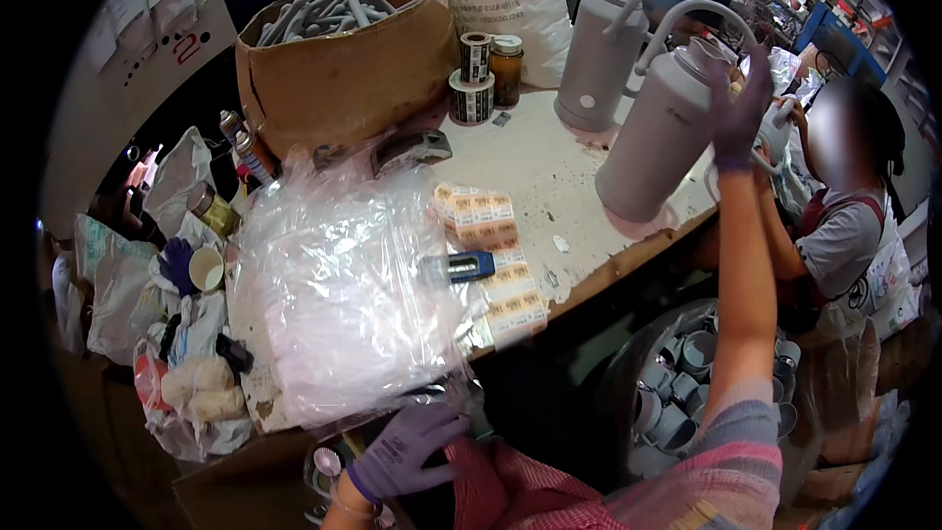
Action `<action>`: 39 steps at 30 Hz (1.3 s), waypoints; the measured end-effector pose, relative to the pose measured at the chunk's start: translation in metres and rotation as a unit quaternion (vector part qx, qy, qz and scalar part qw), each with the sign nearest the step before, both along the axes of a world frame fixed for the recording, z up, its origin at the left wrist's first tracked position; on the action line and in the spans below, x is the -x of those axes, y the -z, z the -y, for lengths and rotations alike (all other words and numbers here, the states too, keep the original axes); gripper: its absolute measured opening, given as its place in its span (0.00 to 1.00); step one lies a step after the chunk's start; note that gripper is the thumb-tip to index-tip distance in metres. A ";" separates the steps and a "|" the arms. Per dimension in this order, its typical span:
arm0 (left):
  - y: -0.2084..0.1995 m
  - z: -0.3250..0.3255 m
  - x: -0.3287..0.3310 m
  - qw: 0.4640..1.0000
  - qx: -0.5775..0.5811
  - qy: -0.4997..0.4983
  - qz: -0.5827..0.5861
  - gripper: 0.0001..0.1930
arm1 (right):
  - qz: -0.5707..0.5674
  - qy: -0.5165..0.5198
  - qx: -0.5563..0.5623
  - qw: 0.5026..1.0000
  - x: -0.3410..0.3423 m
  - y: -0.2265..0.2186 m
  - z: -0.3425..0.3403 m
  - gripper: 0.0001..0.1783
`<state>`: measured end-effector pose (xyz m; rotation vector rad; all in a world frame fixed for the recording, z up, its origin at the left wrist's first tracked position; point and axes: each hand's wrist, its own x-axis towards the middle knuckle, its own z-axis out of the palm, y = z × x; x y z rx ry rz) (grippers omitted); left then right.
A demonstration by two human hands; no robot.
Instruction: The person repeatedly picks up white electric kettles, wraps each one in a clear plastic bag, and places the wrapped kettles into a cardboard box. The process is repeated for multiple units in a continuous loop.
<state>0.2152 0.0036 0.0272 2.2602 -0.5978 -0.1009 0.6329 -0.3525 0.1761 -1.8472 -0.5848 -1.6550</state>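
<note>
Right hand (738,116), upper right of frame, open-palmed against tilted grey jug (659,132) near bench (549,172) edge, not clasping. Left hand (404,450), lower centre, loosely curled beside clear plastic bags (339,285), gripping nothing. Likely to tip or slide off under a push.

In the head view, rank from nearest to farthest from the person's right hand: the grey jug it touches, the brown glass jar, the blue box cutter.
1. Grey jug, under the right hand, at the table's right edge.
2. Brown glass jar, farther left, near the cardboard box.
3. Blue box cutter, lower left, beside the clear plastic bag.
</note>
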 end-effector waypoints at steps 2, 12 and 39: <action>-0.036 0.017 -0.022 0.995 0.096 0.023 -0.007 0.27 | -0.101 0.074 0.072 0.990 -0.063 -0.025 0.084 0.36; -0.065 0.027 0.018 0.903 0.201 -0.366 0.096 0.31 | -0.291 -0.257 -0.142 0.910 0.100 0.021 0.112 0.24; 0.000 -0.006 0.199 0.820 0.217 -0.527 0.042 0.19 | -0.608 -0.236 -0.276 0.706 0.254 0.279 0.305 0.28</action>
